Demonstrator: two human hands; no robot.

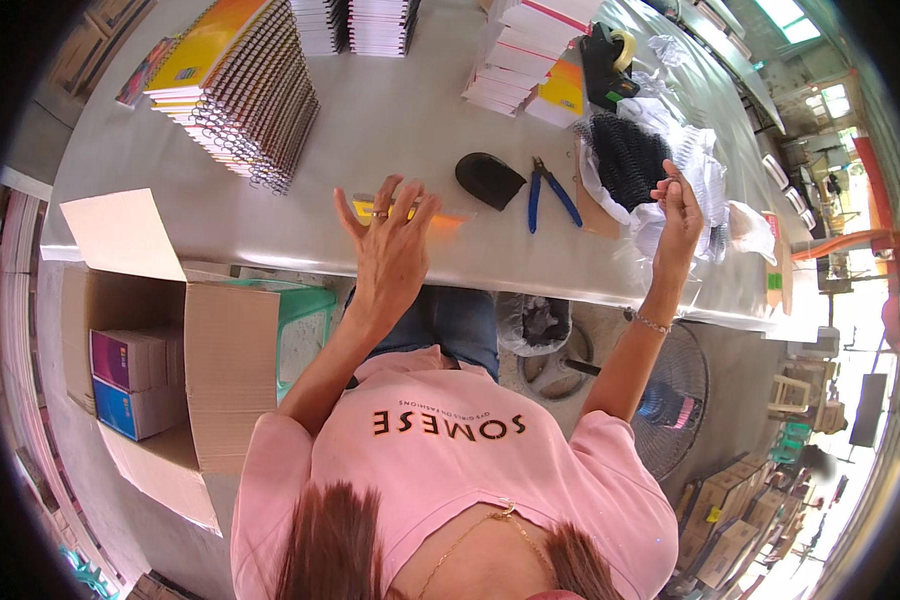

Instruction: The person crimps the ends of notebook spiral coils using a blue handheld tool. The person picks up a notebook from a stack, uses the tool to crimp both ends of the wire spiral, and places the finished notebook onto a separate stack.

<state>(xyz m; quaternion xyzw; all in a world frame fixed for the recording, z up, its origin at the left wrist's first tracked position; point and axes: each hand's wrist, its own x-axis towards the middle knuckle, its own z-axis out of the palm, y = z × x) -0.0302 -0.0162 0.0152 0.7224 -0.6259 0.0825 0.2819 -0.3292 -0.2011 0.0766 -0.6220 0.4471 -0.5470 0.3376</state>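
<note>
My left hand [394,238] is over the near part of the table, palm down with its fingers spread. Under and beside its fingers lies a flat yellow-and-orange piece [450,217], partly hidden by the hand and slightly blurred. My right hand [678,205] is raised beside a bundle of black spiral binding coils [625,160] in white plastic wrapping. Its fingers are bent and pressed together; what they pinch, if anything, is too small to make out. Between the hands lie blue-handled cutting pliers [550,195] and a black rounded object [489,180].
Spiral-bound notebooks [255,110] with yellow covers are stacked at the far left. More booklets [525,50] and a black tape dispenser [607,70] stand at the back. An open cardboard box [232,370] with packed books sits left of me. A fan [680,400] stands below the table at right.
</note>
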